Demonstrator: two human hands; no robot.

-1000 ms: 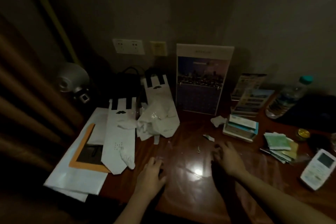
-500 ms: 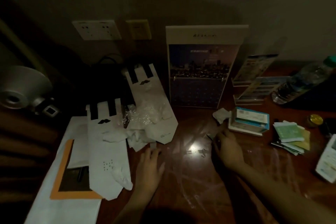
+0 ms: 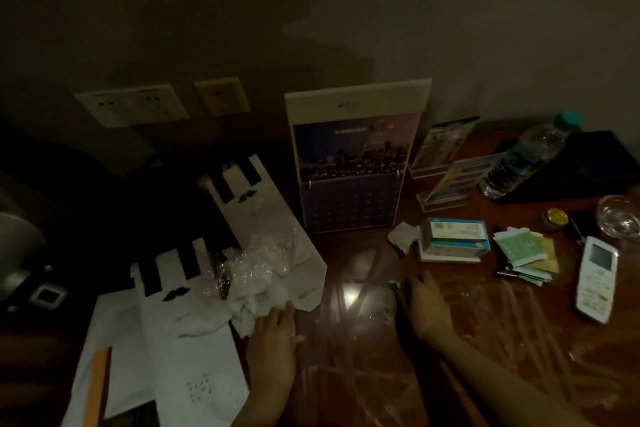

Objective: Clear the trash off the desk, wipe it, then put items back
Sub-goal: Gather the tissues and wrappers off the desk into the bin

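While dim light leaves one bright glare on the glossy red-brown desk [image 3: 519, 340], the left hand [image 3: 273, 333] lies flat, fingers straight and close together, tips touching a soft crumpled tissue wad [image 3: 252, 305] at its eleven o'clock. Crinkly clear plastic [image 3: 263, 253] sits beyond, over flat white paper bags [image 3: 194, 340] with black stripes. The right hand [image 3: 424, 302] curls its fingers at a small pale scrap [image 3: 393, 284] at its ten o'clock; whether it pinches the scrap I cannot tell. A second tissue [image 3: 403, 236] touches a rectangular box [image 3: 453, 239] at that hand's twelve o'clock. A slim white remote [image 3: 595, 274] lies at three o'clock.
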